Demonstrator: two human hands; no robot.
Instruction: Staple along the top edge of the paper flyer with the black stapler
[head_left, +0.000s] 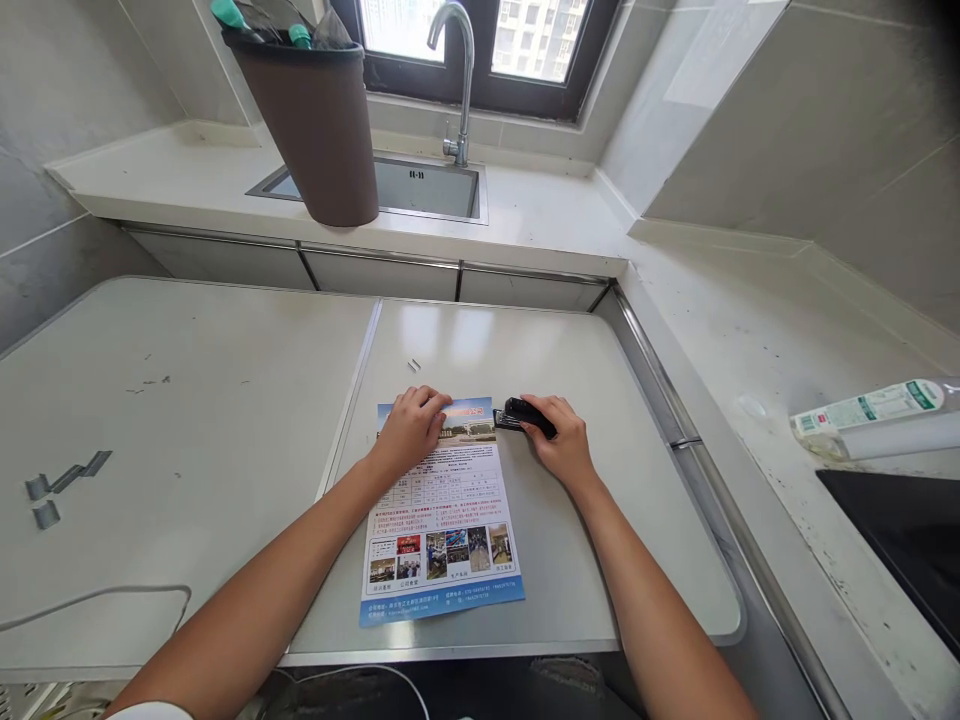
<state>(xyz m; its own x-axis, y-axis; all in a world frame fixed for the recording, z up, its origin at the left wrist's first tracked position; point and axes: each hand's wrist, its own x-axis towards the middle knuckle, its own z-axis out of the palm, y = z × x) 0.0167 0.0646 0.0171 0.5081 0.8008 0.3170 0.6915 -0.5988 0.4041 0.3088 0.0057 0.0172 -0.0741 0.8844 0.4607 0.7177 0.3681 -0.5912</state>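
Observation:
A printed flyer (442, 500) with blue bands, small photos and rows of text lies on the white folding table (255, 400). My left hand (412, 430) rests on its upper left part, fingers laid over the paper and holding nothing. Just past the flyer's upper right edge, my right hand (559, 435) is closed around a black stapler (529, 415). The stapler's jaw end points left, at the edge of the sheet; whether paper sits inside the jaw I cannot tell.
Staple strips (75, 475) lie at the table's left, with two more (413, 366) behind the flyer. A white cable (105, 592) crosses the front left. Beyond stand a brown bin (319, 135) and a sink (431, 185). A labelled bottle (877, 415) lies on the right counter.

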